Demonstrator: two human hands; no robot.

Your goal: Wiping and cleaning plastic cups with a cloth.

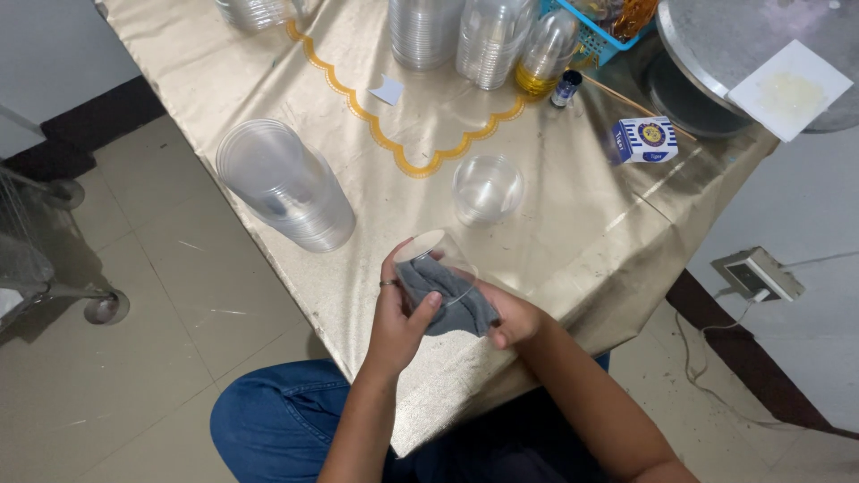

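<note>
My left hand (398, 317) grips a clear plastic cup (440, 268) tipped on its side, thumb across its wall. A grey cloth (447, 300) is stuffed inside the cup, and my right hand (510, 324) holds the cloth's outer end at the cup's mouth. Both hands hover over the near edge of a table covered in a shiny gold cloth (555, 233). A single clear cup (488, 188) stands upright just beyond my hands. A tall stack of clear cups (282, 183) lies tilted at the table's left edge.
More stacks of clear cups (456, 36) stand at the back, with a small bottle of yellow liquid (546, 49), a blue basket (595, 36), a small blue-white box (644, 140) and a round metal tray (761, 54). A power socket (761, 273) sits on the floor at right.
</note>
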